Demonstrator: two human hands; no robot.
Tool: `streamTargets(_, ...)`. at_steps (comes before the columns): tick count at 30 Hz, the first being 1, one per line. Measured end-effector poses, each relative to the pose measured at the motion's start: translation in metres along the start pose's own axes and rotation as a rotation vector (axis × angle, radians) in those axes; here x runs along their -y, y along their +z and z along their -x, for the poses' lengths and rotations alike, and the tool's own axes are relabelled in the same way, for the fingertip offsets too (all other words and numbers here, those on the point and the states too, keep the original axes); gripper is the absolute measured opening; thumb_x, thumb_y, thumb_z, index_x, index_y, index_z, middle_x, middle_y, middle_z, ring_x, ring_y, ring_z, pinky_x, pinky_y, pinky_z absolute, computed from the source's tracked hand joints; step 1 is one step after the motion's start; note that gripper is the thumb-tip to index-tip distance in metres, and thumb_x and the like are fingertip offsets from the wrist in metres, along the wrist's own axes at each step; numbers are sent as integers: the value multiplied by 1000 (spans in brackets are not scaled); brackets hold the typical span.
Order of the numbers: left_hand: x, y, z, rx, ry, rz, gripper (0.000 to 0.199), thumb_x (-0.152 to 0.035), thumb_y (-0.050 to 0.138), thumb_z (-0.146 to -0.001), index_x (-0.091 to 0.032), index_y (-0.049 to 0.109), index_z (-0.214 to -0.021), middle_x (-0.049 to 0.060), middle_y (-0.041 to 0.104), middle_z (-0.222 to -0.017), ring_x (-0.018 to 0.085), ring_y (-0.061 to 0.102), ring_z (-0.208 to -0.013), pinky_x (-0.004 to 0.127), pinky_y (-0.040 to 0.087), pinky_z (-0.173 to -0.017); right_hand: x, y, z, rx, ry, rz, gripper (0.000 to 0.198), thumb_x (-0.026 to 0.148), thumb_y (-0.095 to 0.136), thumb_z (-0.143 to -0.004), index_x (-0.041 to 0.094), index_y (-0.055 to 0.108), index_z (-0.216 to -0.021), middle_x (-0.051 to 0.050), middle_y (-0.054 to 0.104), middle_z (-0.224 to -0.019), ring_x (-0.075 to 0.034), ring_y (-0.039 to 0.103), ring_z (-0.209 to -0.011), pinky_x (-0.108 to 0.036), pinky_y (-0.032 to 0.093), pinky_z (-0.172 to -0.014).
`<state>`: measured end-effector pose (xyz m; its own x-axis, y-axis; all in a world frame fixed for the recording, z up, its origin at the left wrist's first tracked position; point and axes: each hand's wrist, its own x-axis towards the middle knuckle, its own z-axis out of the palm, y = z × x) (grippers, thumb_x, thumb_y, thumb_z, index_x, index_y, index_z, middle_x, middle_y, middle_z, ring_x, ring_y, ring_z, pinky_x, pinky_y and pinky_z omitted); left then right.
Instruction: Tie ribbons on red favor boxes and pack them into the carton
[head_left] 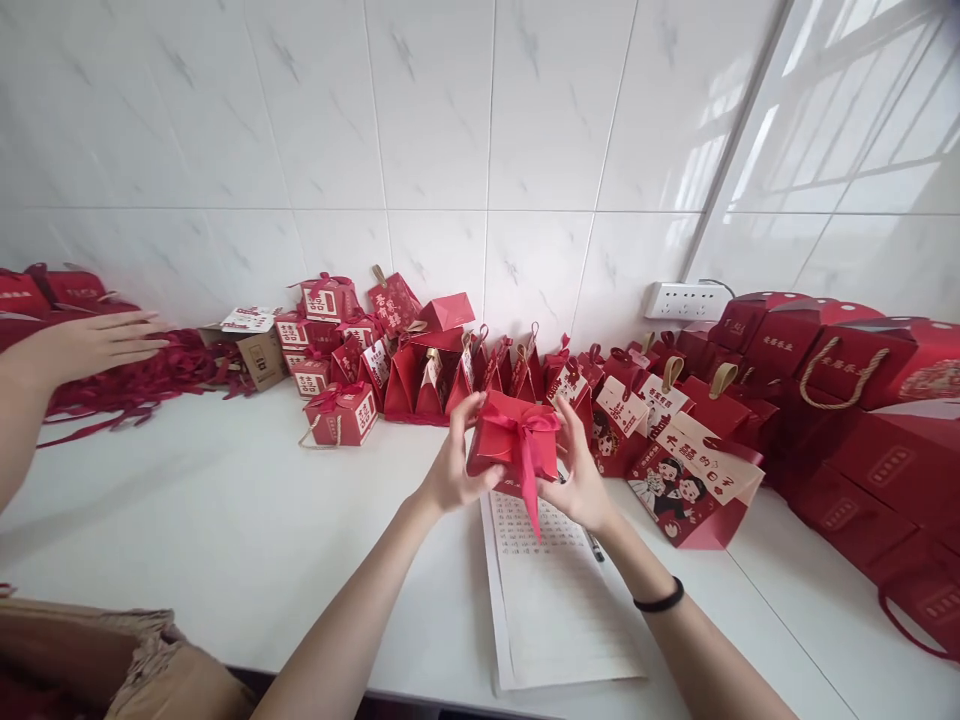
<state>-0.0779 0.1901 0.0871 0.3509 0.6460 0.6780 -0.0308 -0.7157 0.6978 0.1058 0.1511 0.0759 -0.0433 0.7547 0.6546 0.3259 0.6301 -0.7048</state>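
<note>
We find the red gift box [495, 438] directly between the two hands, over the far end of the lined paper [570, 625]. The left hand [463, 462] grips its left side and the right hand [583, 475] its right, fingers curled around the sides and thumbs toward the near face. Neither hand is clearly nearer — the box sits about midway. Its top looks slightly longer left to right than near to far, though we cannot fix the long axis firmly from this angle. The ribbon bow [529, 430] lies across the top, one tail hanging over the near face toward the paper.

Hard to make out: the underside and far face of the box are out of sight, and we cannot tell whether it rests on the paper or is held above it. The pen [596, 547] is partly covered by the right forearm. The handwriting is too small to read.

At far left, another person's hand [105, 348] reaches in over the heap of dark red ribbon [184, 365] — its fingers are extended, contact uncertain, the arm cut off by the edge. The cardboard box [180, 680] at near left is also cut off, its contents mostly unclear.
</note>
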Motion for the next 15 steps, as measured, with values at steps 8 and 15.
streamTargets(8, -2, -7, -25, -161, -459, 317, 49, -44, 64, -69, -19, 48, -107, 9, 62, -105, 25, 60, -99, 35, 49, -78, -23, -20, -7, -148, 233, -47, 58, 62, 26, -89, 20, 39, -127, -15, 48, -124, -27, 53, -107, -37, 51, -77)
streamTargets(15, -41, -40, -54, -325, -737, 308, 40, -53, 53, -77, -23, 49, -103, 8, 64, -104, 22, 64, -86, 35, 54, -64, -29, -21, 0, 207, 641, 894, 28, 31, 42, -91, 9, 57, -99, -20, 56, -102, -34, 58, -95, -43, 47, -75)
